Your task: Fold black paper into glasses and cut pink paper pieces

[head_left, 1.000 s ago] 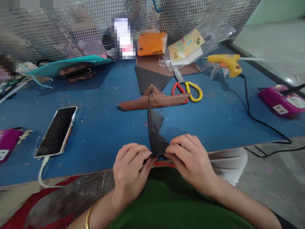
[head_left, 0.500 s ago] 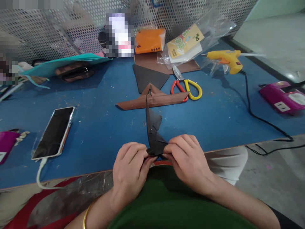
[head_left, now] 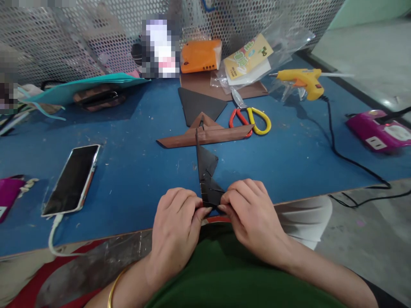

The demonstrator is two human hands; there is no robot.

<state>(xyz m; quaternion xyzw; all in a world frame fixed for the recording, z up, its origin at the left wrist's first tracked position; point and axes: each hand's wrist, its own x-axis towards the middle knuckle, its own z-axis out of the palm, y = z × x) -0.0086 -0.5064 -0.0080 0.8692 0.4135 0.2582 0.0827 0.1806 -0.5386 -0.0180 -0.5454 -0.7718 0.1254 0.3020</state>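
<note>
A long piece of folded black paper (head_left: 207,173) lies over the table's front edge, its narrow far end touching a folded brown paper piece (head_left: 210,136). My left hand (head_left: 180,224) pinches the near left corner of the black paper between thumb and fingers. On the near right corner, my right hand (head_left: 252,209) is closed in a similar pinch. Both thumbs sit close together at the near edge, and the fingertips partly hide it. Behind the brown piece lies a flat black paper sheet (head_left: 201,105).
Scissors (head_left: 247,113) with red and yellow handles lie right of the brown piece. A yellow glue gun (head_left: 303,81) trails a black cord to the right. A phone (head_left: 73,179) charges at left. An orange packet (head_left: 201,55) and plastic-wrapped card (head_left: 248,57) stand along the mesh.
My left fingers have shifted slightly at the black paper's near edge, where the raised fold now lies flatter. My right hand keeps nearly the same place. The view has shifted a little.
</note>
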